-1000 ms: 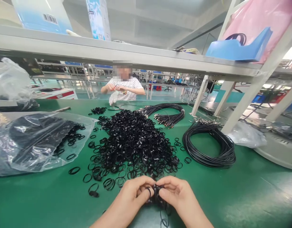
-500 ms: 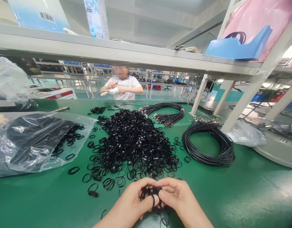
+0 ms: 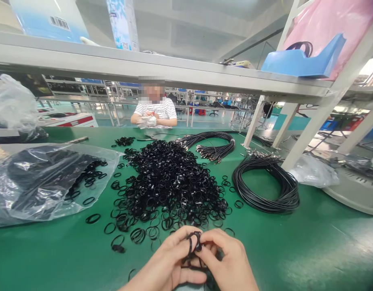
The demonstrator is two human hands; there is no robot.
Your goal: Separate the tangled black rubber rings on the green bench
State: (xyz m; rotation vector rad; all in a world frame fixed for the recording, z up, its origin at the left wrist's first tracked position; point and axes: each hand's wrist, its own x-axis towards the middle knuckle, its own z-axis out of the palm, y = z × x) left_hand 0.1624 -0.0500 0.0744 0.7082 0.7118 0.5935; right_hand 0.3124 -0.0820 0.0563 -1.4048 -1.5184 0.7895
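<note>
My left hand (image 3: 170, 262) and my right hand (image 3: 227, 258) meet at the near edge of the green table (image 3: 295, 250). Both are pinched together on a small bunch of black rubber rings (image 3: 195, 242) held between the fingertips. Just beyond the hands lies a big heap of the same black rings (image 3: 171, 182), with loose rings scattered around it. A coil of black cable (image 3: 267, 186) lies to the right of the heap.
A clear plastic bag (image 3: 43, 182) with more rings lies at the left. A second cable bundle (image 3: 213, 145) lies behind the heap. A person in a striped shirt (image 3: 154, 111) works across the table. A grey shelf (image 3: 144, 68) spans overhead, its slanted legs (image 3: 314, 121) standing at the right.
My hands have drawn closer to me and lower in view, still working the bunch of rings. The person opposite has lowered their hands to the table.
</note>
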